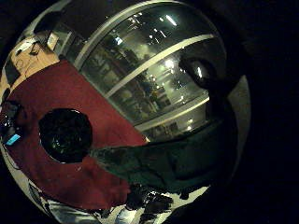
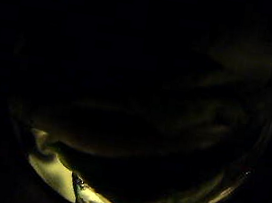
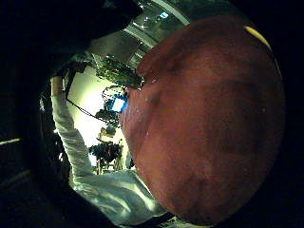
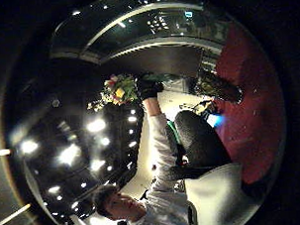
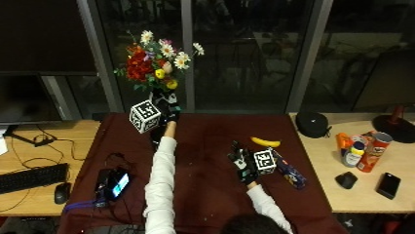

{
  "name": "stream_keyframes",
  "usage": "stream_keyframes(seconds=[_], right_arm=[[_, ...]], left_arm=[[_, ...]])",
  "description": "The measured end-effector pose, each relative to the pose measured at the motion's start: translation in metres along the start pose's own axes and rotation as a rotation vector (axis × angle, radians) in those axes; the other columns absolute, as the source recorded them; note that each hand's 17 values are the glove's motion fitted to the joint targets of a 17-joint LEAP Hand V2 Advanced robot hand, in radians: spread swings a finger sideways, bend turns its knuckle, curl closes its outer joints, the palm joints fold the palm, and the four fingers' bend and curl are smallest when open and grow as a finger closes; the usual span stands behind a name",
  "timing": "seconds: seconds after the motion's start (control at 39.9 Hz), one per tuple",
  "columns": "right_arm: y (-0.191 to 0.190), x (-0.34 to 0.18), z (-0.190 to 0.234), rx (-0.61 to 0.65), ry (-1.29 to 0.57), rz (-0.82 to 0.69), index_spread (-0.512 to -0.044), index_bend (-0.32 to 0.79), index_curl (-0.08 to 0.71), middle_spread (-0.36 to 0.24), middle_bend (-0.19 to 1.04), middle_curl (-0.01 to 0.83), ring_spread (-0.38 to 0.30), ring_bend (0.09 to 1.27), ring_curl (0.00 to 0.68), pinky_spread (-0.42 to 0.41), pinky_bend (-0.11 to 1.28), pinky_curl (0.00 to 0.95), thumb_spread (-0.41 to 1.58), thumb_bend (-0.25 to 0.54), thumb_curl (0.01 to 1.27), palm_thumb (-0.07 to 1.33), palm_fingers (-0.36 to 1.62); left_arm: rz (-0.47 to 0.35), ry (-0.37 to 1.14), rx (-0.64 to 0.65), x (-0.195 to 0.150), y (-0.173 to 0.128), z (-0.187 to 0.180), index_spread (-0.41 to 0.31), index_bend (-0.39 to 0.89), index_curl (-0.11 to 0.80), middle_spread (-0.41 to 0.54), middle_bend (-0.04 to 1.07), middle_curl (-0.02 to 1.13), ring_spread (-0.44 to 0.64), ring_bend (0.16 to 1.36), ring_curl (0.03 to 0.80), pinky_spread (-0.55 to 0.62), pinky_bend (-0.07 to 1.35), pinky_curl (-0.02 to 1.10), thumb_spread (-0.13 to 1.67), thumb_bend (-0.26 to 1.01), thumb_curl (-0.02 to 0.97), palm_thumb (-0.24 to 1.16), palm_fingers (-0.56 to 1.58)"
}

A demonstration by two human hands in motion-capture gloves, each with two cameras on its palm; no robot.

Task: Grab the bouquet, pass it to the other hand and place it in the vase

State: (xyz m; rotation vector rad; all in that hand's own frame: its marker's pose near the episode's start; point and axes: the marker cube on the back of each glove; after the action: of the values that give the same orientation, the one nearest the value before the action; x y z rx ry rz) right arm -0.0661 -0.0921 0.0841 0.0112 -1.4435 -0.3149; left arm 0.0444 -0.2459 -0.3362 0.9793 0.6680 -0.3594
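Observation:
In the outside view my left hand [image 5: 166,111] is raised over the far edge of the dark red tablecloth [image 5: 207,195] and grips the stems of the bouquet [image 5: 156,61]. Its red, white and yellow flowers stand upright above the hand. The right thumb side palm view shows the bouquet [image 4: 120,89] in that hand [image 4: 148,88]. The dark vase [image 1: 65,135] stands on the cloth under my left palm, with the stem bundle [image 1: 154,161] pointing toward it. In the outside view the vase [image 5: 155,140] is mostly hidden beside my left forearm. My right hand [image 5: 245,164] rests open on the cloth, holding nothing.
A banana [image 5: 266,142] and a dark blue packet [image 5: 289,174] lie beside my right hand. A phone rig [image 5: 113,184] sits at the cloth's left edge. A keyboard [image 5: 31,178] lies left. A black cap [image 5: 313,123], bottles [image 5: 350,151] and a red can [image 5: 375,152] stand right.

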Motion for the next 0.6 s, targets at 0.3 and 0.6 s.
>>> stream_keyframes(seconds=[0.3, 0.6], right_arm=[[-0.003, 0.016, -0.004, -0.008, 0.078, -0.08, -0.342, 0.19, 0.353, -0.001, 0.15, 0.239, 0.079, 0.4, 0.291, 0.297, 0.57, 0.326, 1.09, -0.023, 0.39, 0.57, 0.24], [0.002, 0.021, 0.004, -0.01, 0.042, -0.012, -0.337, 0.19, 0.361, -0.001, 0.14, 0.23, 0.073, 0.39, 0.292, 0.292, 0.55, 0.329, 1.09, -0.023, 0.39, 0.57, 0.26]], left_arm=[[-0.002, -0.023, 0.013, -0.031, -0.016, -0.005, -0.21, 0.16, 0.624, -0.242, 0.5, 0.61, -0.31, 0.54, 0.505, -0.29, 0.45, 0.46, 0.18, -0.02, 0.843, 1.09, 1.18], [-0.061, -0.095, -0.09, -0.084, -0.015, -0.012, -0.22, 0.16, 0.623, -0.243, 0.5, 0.61, -0.31, 0.53, 0.504, -0.3, 0.44, 0.46, 0.19, -0.03, 0.845, 1.08, 1.18]])
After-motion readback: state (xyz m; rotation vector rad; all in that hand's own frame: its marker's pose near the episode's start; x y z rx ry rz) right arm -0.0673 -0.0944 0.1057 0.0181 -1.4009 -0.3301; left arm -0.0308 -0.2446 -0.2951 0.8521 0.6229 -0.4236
